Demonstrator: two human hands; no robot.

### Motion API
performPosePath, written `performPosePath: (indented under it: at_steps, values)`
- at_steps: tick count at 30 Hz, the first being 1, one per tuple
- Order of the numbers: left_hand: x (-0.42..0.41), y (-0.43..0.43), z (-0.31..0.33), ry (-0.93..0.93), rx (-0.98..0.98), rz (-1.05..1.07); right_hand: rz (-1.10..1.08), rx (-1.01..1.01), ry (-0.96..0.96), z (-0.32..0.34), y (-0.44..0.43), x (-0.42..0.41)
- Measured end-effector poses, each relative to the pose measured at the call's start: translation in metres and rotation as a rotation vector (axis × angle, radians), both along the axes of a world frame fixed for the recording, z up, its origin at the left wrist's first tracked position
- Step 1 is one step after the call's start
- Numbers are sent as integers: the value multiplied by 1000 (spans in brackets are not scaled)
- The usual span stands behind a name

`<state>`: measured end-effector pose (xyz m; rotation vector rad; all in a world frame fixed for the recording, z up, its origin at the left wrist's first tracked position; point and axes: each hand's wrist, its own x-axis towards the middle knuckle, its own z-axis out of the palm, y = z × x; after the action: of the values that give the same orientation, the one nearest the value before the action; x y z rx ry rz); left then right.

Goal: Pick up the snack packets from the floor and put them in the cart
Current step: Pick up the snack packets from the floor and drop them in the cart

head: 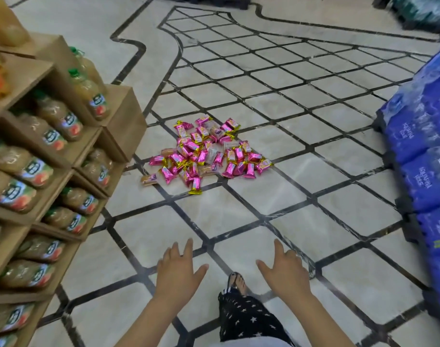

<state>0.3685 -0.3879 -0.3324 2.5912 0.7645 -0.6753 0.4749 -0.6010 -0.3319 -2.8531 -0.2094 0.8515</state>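
A heap of small snack packets [207, 152], mostly pink with gold ends and a few clear biscuit packs, lies on the tiled floor in the middle of the view. My left hand [178, 270] and my right hand [284, 270] are stretched forward, palms down, fingers spread and empty, well short of the heap. No cart is in view.
Wooden shelves [123, 113] with juice bottles [60, 120] stand at the left, close to the heap. Stacked blue shrink-wrapped packs [421, 151] on dark pallets line the right. My foot in a sandal [236, 283] and a star-patterned trouser leg show between the hands. Cream tiles with dark lines cover the floor.
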Motion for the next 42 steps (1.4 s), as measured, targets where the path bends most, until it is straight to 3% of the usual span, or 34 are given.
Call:
performPosePath:
  at_steps: [10,14,27,35,42]
  values:
    - [166,3,0,-77,-36,-29,-40,-5,-11,6,0,178]
    - [220,29,-9,-42,-53,-9,-33,-8,52,-8,29,225]
    - [475,150,-16,33,40,-263,-60,-207,69,-14,145,419]
    - [561,161,-31,48,46,-381,-129,-190,104,-21,145,485]
    - [616,128,-56,116,-4,-283,16,-253,182,-50,103,573]
